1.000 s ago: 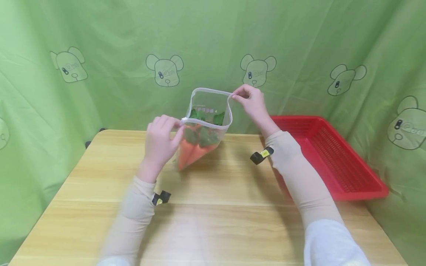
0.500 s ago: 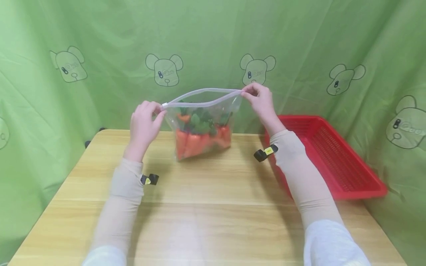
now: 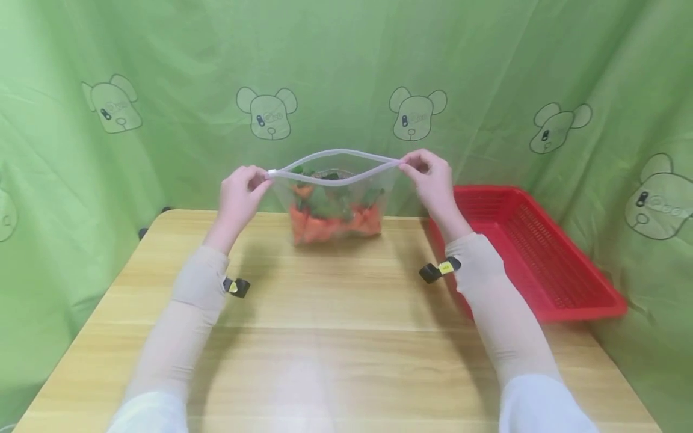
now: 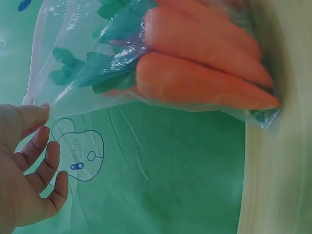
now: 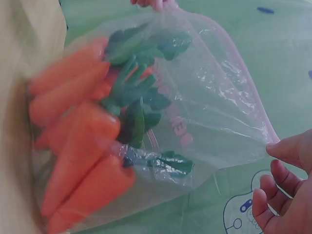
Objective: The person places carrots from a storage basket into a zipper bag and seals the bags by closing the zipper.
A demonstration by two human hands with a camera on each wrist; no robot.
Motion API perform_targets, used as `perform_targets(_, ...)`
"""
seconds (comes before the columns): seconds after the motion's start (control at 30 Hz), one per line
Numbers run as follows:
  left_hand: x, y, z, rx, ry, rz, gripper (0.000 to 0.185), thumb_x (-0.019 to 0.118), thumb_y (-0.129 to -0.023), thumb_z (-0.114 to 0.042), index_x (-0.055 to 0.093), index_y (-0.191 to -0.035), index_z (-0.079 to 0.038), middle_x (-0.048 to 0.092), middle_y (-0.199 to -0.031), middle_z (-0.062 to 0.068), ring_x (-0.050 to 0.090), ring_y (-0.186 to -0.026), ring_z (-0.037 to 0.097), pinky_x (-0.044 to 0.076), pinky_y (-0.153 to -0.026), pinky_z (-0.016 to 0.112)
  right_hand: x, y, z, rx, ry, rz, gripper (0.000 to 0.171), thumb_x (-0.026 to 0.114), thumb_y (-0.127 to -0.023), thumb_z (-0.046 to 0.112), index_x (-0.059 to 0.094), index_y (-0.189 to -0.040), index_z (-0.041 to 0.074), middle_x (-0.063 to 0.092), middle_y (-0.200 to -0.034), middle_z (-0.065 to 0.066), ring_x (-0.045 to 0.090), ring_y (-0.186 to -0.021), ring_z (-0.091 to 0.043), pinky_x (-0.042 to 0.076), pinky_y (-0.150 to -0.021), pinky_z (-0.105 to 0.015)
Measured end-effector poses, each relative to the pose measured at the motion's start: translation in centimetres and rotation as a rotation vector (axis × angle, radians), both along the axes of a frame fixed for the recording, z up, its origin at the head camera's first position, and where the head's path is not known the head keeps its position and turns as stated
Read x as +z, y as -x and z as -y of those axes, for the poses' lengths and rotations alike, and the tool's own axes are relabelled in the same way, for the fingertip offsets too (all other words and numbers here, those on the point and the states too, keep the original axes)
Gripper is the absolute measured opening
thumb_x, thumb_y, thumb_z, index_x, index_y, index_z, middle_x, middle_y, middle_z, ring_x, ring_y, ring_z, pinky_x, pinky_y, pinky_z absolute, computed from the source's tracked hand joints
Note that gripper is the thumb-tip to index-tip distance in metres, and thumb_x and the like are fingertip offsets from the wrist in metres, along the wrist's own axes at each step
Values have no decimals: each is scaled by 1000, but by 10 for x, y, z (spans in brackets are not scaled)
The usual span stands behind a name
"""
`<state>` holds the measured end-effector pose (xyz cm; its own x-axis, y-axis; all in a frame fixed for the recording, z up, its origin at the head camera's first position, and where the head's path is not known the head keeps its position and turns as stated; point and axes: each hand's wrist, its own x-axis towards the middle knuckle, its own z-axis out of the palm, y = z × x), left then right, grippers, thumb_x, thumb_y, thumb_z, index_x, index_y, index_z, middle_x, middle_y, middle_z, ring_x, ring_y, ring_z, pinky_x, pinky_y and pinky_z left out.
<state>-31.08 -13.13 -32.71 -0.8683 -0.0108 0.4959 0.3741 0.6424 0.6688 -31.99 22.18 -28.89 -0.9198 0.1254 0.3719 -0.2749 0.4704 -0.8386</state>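
Note:
A clear zip bag [image 3: 337,182] hangs between both hands over the back of the table, its mouth parted. Inside are several orange carrots [image 3: 316,228] with green leafy tops, also plain through the film in the left wrist view. My left hand [image 3: 238,193] pinches the left end of the zip strip, where a small white slider [image 3: 272,172] sits. At the strip's right end, thumb and fingers of my right hand [image 3: 435,185] pinch the corner. The other fingers of the left hand [image 4: 29,170] are loosely bent, as are those of the right hand [image 5: 287,190].
A red plastic basket [image 3: 585,313] with slotted sides stands at the right of the wooden table [image 3: 335,300]. Green curtain [image 3: 335,72] with bear-head drawings hangs close behind and at both sides. Each wrist bears a small black camera with a yellow label.
My left hand has moved left and up, drawing the zip strip out wide; the bag has swung from slanted to facing me. The right hand has shifted right and, lately, slightly down.

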Motion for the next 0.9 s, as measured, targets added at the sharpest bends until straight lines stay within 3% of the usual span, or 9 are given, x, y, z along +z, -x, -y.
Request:
perform_targets(0.3, -24, -39, 4, -51, 1, 29, 16, 65, -91, -17, 67, -101, -4, 62, -87, 11, 54, -80, 21, 45, -73, 31, -29, -50, -10, 51, -95, -44, 19, 70, -88, 17, 69, -99, 1, 57, -75, 14, 52, -73, -7, 43, -65, -16)
perform_targets(0.43, -41, -50, 8, -64, -44, 53, 18, 66, -90, -18, 68, -100, -4, 63, -84, 11, 55, -76, 17, 47, -70, 28, -45, -62, -12, 72, -161, -46, 13, 71, -87, 13, 70, -95, 3, 59, -74, 11, 54, -68, -6, 44, -62, -15)
perform_targets(0.63, -59, -59, 13, -69, -107, 98, 17, 67, -89, -17, 68, -99, -3, 67, -85, 14, 58, -75, 17, 50, -70, 28, -62, -70, -5, 80, -196, -55, 10, 70, -86, 9, 69, -94, 3, 64, -78, -6, 54, -67, -1, 46, -61, -15)
perform_targets(0.8, -69, -67, 14, -97, -169, 246, 22, 67, -90, -22, 64, -103, -5, 66, -92, 12, 58, -84, 20, 49, -75, 31, -71, -76, 5, 109, -150, -8, 10, 68, -88, 9, 67, -95, 2, 67, -83, -14, 56, -66, -1, 50, -59, -17)
perform_targets(0.9, -73, -74, 15, -187, -283, 419, 25, 65, -91, -29, 60, -103, -8, 62, -91, 5, 57, -84, 17, 51, -78, 32, -74, -79, 10, 129, -107, 10, 10, 67, -88, 6, 67, -96, 1, 68, -85, -18, 58, -64, -2, 52, -57, -19)
